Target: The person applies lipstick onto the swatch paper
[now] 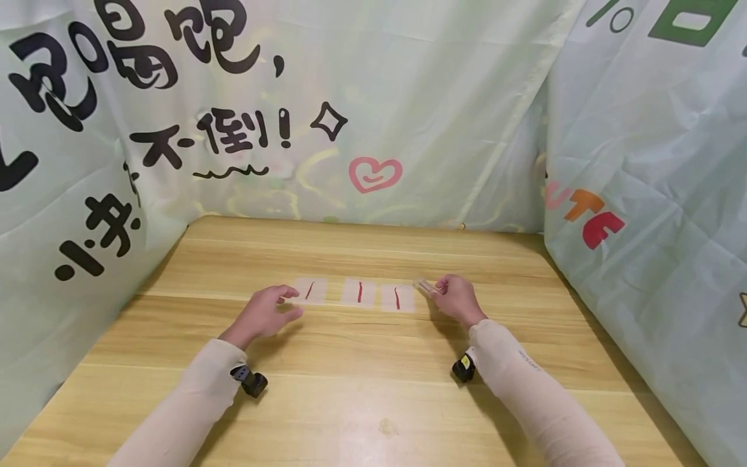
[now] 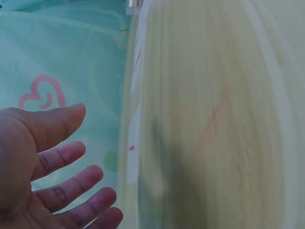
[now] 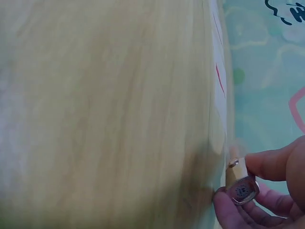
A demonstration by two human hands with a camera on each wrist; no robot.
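Observation:
Three small whitish slips lie in a row across the table: a left slip (image 1: pixel 318 296), a middle slip (image 1: pixel 350 296) and a right slip (image 1: pixel 388 302), each bearing one red stroke. My right hand (image 1: pixel 458 299) pinches a slim, clear-and-gold lipstick tube (image 1: pixel 428 287) just right of the row. In the right wrist view, thumb and fingertips grip that tube (image 3: pixel 242 187) by its squarish labelled base, which faces the camera. At the row's other end, my left hand (image 1: pixel 264 312) hovers by the left slip, thumb and fingers spread apart, holding nothing.
A wood-grain table (image 1: pixel 350 402) lies under both arms. Printed cloth (image 1: pixel 455 117) hangs behind it and along both sides. Black wrist cameras are strapped at the left cuff (image 1: pixel 251 381) and the right cuff (image 1: pixel 463 368).

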